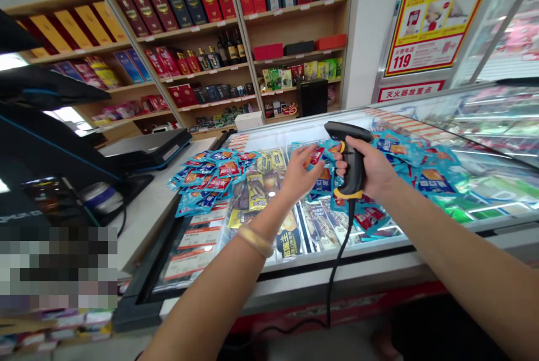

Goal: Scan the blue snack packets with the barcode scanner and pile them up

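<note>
My right hand (377, 170) is wrapped round the grip of a black and yellow barcode scanner (353, 165), held above the glass top of a chest freezer (269, 135). The scanner's cord hangs down toward the floor. To its left, my left hand (300, 173) reaches out with fingers apart, over blue snack packets with red and dark blue labels (321, 181); whether the fingertips touch one cannot be made out. Another heap of such packets (210, 178) lies on the left of the glass, and a spread of them (425, 164) lies on the right.
Through the glass, wrapped ice creams (257, 190) show inside the freezer. A counter (145, 209) with a dark checkout machine (46, 159) stands at the left. Shelves (202, 30) of boxes and bottles line the back wall. A poster (442, 13) hangs at the right.
</note>
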### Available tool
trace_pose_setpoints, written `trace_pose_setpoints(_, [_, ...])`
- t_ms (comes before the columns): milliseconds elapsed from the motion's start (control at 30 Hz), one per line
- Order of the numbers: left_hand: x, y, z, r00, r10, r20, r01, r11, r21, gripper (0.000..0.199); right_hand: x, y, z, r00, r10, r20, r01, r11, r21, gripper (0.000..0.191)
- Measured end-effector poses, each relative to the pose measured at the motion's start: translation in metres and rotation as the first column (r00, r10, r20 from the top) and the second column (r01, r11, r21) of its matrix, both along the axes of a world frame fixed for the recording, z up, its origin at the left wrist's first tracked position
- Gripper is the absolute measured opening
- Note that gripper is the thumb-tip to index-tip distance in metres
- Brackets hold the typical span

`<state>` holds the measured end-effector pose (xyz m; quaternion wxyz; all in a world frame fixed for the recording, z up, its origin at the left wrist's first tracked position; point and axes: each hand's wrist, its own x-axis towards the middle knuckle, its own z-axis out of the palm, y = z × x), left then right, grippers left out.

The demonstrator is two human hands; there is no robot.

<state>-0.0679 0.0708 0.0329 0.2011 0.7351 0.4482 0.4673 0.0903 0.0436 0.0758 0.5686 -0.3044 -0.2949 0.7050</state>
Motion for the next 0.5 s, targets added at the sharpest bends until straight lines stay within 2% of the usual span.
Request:
trace_pose_setpoints(33, [0.010,0.000,-0.002,0.989,-0.014,-0.145,0.015,1.000,0.008,0.053,0.008,0.000,-0.001,1.000,-0.024,-0.001,0.024,1.000,0.002,0.018])
trace_pose_setpoints(100, [0.026,-0.004,-0.008,0.911,-0.033,-0.412,0.027,0.999,-0.021,0.058,0.020,0.001,-0.003,0.999,-0.051,-0.006,0.051,0.999,0.007,0.018])
trace_pose_setpoints(200, [0.037,-0.011,-0.014,0.768,-0.042,-0.639,-0.007,0.997,-0.073,0.059,0.029,0.002,-0.008,0.999,-0.051,-0.014,0.051,0.999,0.003,0.019])
trace_pose_setpoints(333, [0.033,-0.016,-0.013,0.699,-0.013,-0.715,-0.033,0.998,-0.050,0.062,0.029,0.003,-0.010,0.998,-0.053,-0.029,0.053,0.999,0.000,0.019])
trace_pose_setpoints(500, [0.007,-0.017,-0.009,0.742,0.081,-0.666,-0.070,0.997,0.043,0.062,0.014,0.001,-0.006,0.998,-0.023,-0.055,0.023,1.000,-0.009,0.017])
